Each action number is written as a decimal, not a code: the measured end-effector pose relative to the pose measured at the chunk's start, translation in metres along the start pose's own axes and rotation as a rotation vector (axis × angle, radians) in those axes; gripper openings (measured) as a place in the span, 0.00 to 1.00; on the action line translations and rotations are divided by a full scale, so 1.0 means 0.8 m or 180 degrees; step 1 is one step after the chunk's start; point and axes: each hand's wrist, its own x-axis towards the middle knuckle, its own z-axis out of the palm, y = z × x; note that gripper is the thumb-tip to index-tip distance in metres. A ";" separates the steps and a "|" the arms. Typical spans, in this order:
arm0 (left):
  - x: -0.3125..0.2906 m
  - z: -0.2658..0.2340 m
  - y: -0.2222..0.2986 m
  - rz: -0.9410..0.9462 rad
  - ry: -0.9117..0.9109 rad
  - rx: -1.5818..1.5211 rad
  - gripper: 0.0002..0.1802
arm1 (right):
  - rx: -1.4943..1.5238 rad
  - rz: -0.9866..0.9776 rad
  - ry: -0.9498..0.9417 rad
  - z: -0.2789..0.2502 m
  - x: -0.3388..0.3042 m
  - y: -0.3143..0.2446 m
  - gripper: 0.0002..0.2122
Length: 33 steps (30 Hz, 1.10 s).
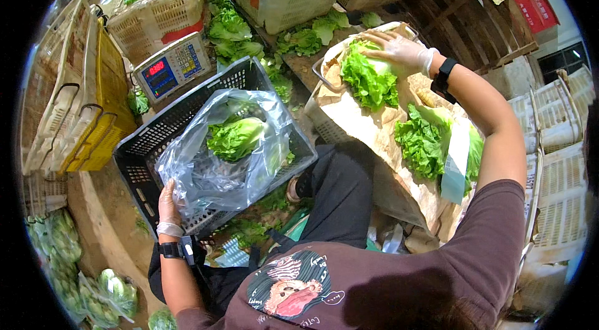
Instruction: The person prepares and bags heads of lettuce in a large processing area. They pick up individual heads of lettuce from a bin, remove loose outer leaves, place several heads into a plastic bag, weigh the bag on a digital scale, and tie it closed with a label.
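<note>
Frilly bright-green lettuce head (pixel 369 80) under my gloved R hand (pixel 401 51), fingers spread, elbow bent out wide; gloved L hand (pixel 168 208) at edge of clear plastic bag (pixel 191 158), can't tell if pinching. Lettuce's on crumpled brown paper (pixel 382 135).

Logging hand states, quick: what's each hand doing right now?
Left hand: at the edge of the clear, crinkled plastic bag; whether its grip is closed cannot be told.
Right hand: open, fingers extended over a bright-green, frilly-leaved lettuce head.
</note>
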 end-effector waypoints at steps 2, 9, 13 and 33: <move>0.001 0.009 0.002 0.0014 -0.0055 0.0055 0.18 | 0.0186 -0.0422 0.0014 0.026 0.013 0.021 0.42; -0.003 0.019 0.005 -0.0016 -0.0072 0.0160 0.18 | 0.0629 -0.0443 -0.0281 0.019 0.006 0.003 0.45; -0.008 0.023 0.006 -0.0046 0.0012 0.0195 0.18 | 0.0738 0.0230 0.0020 -0.005 -0.022 -0.009 0.42; -0.033 0.026 0.017 0.0183 -0.0661 -0.0169 0.16 | 0.7478 0.1126 0.1845 0.017 0.130 -0.284 0.32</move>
